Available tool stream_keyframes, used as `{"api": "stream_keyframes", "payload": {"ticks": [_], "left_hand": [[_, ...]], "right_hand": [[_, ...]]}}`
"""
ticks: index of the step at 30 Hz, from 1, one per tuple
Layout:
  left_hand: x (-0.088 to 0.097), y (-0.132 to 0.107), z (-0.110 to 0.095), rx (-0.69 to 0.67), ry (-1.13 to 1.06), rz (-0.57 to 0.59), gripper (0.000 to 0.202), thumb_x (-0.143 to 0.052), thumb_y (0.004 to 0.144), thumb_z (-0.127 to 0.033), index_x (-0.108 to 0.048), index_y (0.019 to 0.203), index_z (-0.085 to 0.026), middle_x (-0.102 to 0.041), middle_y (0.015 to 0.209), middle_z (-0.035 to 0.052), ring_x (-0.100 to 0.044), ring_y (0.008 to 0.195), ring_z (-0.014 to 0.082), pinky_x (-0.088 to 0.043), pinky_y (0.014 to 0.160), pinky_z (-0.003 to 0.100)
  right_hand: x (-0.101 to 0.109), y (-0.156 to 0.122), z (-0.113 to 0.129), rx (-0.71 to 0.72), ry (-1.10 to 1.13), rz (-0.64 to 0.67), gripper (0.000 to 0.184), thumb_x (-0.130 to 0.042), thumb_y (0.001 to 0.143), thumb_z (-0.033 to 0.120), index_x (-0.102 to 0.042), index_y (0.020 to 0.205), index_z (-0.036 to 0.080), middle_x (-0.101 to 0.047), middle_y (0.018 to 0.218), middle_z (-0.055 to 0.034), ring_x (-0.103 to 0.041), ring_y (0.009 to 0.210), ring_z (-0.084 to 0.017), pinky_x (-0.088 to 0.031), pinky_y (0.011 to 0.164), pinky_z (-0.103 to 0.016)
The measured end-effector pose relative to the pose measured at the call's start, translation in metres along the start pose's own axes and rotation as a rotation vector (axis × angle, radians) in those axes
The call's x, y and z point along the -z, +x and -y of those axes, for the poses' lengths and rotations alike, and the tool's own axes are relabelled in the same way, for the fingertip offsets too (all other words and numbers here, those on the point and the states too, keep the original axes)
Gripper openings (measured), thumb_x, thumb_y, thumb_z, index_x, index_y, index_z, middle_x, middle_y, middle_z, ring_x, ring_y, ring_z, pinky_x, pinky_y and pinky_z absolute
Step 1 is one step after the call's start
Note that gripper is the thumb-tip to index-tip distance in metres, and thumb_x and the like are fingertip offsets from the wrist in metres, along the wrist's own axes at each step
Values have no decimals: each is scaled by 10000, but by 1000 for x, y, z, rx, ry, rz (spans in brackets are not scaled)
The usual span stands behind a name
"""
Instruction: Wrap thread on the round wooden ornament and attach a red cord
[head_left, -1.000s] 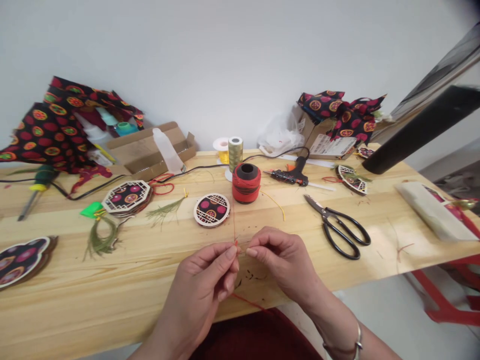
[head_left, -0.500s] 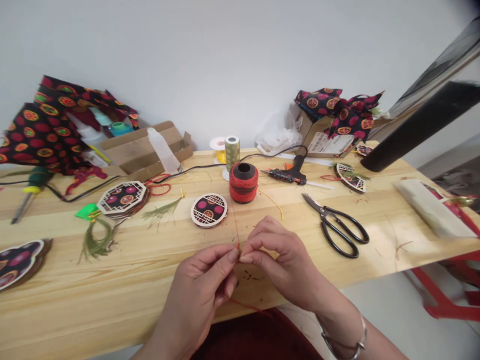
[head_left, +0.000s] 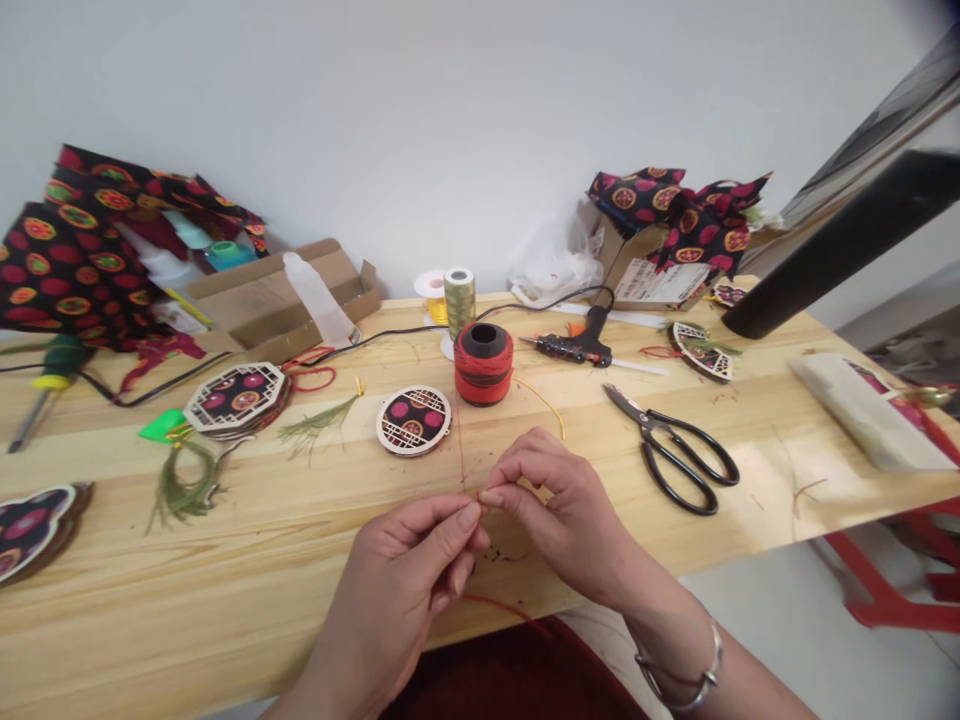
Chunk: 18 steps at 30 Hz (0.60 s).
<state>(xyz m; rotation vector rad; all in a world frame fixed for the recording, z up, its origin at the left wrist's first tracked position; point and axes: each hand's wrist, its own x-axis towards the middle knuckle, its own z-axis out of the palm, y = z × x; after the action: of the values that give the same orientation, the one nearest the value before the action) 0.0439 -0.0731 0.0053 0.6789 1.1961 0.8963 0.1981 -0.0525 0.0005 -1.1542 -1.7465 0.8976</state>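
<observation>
Thumb and fingers of my left hand (head_left: 420,555) pinch a thin red cord (head_left: 499,604), whose tail hangs below toward the table's front edge. Close against it, my right hand (head_left: 559,510) pinches the same cord at the fingertips; the small bit between the hands is partly hidden. From there a fine red strand runs up to the spool of red and dark thread (head_left: 484,370). Left of that spool lies a round ornament (head_left: 413,420) with a white lattice over patterned cloth.
Black-handled scissors (head_left: 679,450) lie right of my hands, with a glue gun (head_left: 577,345) behind them. An octagonal ornament (head_left: 236,398) and a green tassel (head_left: 184,485) are on the left. Green thread (head_left: 460,305) stands behind the red spool. A black roll (head_left: 840,245) leans at right.
My fingertips have shifted slightly against each other at the cord, still pinched together. The view has turned a little, so the table things at left appear further left.
</observation>
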Motion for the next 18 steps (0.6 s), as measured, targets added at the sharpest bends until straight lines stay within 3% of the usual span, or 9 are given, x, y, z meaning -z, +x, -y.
{"api": "stream_keyframes", "payload": {"ticks": [6, 11, 15, 18], "left_hand": [[3, 0, 2, 15, 8, 0, 174, -735, 686, -298, -688, 644, -136, -590, 556, -2, -377, 405, 33, -230, 405, 170], [3, -2, -1, -14, -3, 5, 192, -728, 692, -289, -663, 608, -129, -561, 549, -8, -374, 416, 35, -239, 415, 174], [4, -3, -1, -20, 10, 31, 184, -715, 706, -290, -670, 623, -131, -553, 558, -8, -364, 427, 36, -242, 424, 178], [4, -2, 0, -22, 27, 41, 193, -704, 718, -299, -668, 624, -135, -558, 563, -5, -366, 430, 40, -240, 424, 182]], "right_hand": [[-3, -1, -1, -55, 48, -5, 110, -608, 808, 142, -642, 709, 175, -588, 716, -4, -543, 767, -138, -428, 720, -262], [-2, 0, 0, -311, 300, 16, 175, -535, 859, 245, -695, 882, 177, -677, 823, -23, -592, 776, -134, -456, 734, -262], [0, 1, 1, -492, 591, 135, 198, -676, 743, 330, -722, 850, 170, -689, 810, -17, -579, 739, -128, -451, 713, -259], [-1, 1, 2, -571, 753, 139, 224, -757, 651, 328, -730, 804, 166, -679, 742, -4, -551, 665, -106, -428, 660, -239]]}}
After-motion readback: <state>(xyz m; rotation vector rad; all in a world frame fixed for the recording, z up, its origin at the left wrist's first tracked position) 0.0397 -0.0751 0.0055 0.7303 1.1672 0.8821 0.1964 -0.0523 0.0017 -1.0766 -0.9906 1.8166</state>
